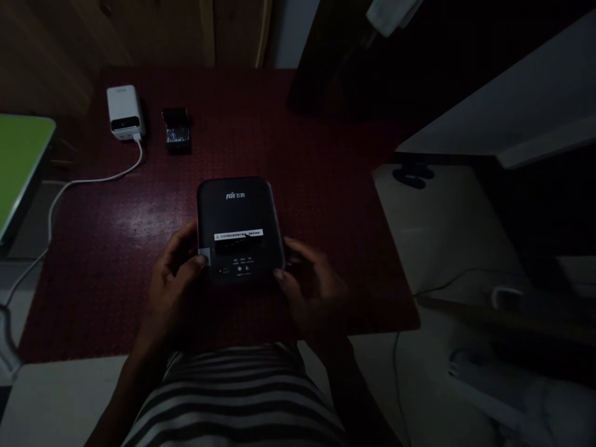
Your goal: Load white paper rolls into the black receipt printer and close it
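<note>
A flat black device (239,214) with rounded corners is in front of me over the red mat. White lettering runs near its far edge, a white warning label (238,235) crosses it, and small button marks show at the near end. Gripping the left side is my left hand (174,273), with its thumb on the near left corner beside a small pale sticker. My right hand (310,279) holds the right side, thumb at the near right corner. The undersides of the fingers are hidden or dark, and I cannot tell whether the device rests on the table.
A white power bank (125,112) stands at the back left with a white cable (100,180) plugged in. Beside it sits a small open black case (177,131). The table has a red textured mat (326,186). A green board (21,161) is at the left; dark slippers (410,177) lie on the floor.
</note>
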Tool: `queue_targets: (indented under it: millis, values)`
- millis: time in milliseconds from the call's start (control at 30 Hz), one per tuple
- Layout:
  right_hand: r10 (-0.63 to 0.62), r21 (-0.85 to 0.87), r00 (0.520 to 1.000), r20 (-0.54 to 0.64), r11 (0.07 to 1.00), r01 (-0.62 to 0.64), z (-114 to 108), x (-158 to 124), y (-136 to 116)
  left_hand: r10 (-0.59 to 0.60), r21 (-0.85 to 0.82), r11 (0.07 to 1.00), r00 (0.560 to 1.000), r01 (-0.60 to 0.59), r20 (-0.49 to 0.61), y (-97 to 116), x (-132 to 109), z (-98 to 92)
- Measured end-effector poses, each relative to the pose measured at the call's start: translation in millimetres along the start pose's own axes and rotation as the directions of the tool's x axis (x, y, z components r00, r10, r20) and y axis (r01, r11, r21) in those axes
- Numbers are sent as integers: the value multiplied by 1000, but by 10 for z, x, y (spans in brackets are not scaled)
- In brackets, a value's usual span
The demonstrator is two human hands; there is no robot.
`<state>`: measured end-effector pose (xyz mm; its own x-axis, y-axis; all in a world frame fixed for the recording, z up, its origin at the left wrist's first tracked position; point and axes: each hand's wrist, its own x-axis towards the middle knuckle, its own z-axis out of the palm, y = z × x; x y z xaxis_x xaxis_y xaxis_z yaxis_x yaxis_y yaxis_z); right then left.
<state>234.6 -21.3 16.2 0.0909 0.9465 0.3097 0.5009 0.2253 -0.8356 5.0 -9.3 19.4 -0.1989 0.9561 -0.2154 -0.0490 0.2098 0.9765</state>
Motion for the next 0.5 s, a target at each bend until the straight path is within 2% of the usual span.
queue_targets:
  millis: [133,367,500]
  values:
    - [9,14,1000,12,1000,-9,28,-24,19,3,91,996,1000,0,-25,107,-8,33]
    - [20,42,999,43,999,-21,-11,22,34,-146,53,987,987,150,-64,301,-61,111]
    - [32,32,997,68,999,-34,-33,35,43,-134,26,990,989,136,-62,307,-43,131]
